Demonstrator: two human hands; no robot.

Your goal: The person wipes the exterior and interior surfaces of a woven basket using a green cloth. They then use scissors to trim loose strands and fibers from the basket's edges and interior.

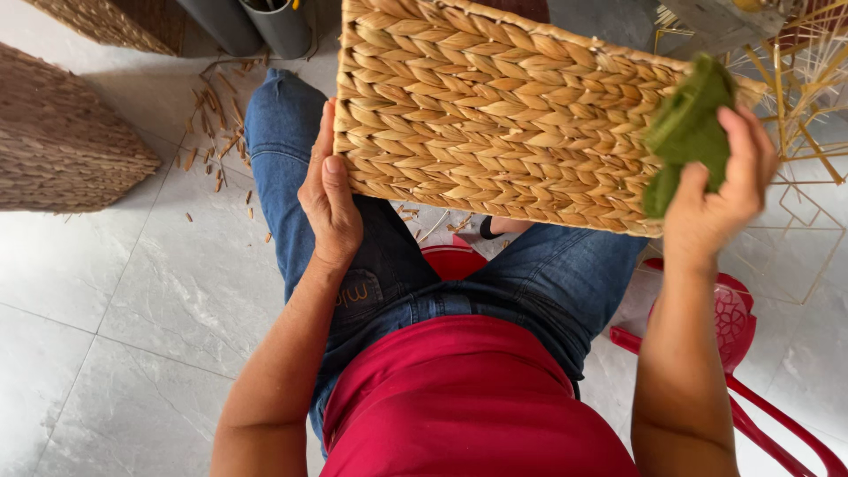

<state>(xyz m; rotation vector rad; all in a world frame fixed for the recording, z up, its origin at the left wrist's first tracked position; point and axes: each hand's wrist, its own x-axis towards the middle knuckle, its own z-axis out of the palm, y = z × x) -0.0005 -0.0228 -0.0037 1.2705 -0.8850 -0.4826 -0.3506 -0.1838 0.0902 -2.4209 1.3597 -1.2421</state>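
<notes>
Closest in, a red shirt [468, 397] and blue jeans [371, 265] fill the bottom of the view: the person is seated on a red plastic stool [733, 327], knees spread. Across the lap sits a woven basket [495, 115], tipped so one flat plaited side faces up, its lower edge resting over the thighs, which likely keeps that panel steady and easy to reach.

The left hand [329, 208] is pressed flat along the basket's left edge, fingers together and stretched up the side, thumb laid near the lower corner. That looks like a brace rather than a grip. The forearm comes straight up from the elbow at the hip.

Over on the right, the right hand [720, 194] is raised at the basket's right edge, wrist bent, fingers curled shut round a bunched green cloth [689, 132], which touches the weave near the upper right corner.

On the tiled floor [106, 300], scraps of straw [212, 124] lie scattered beyond the left knee. Another darker woven basket [62, 141] stands at the far left, and thin wire frames [795, 132] sit to the right.
</notes>
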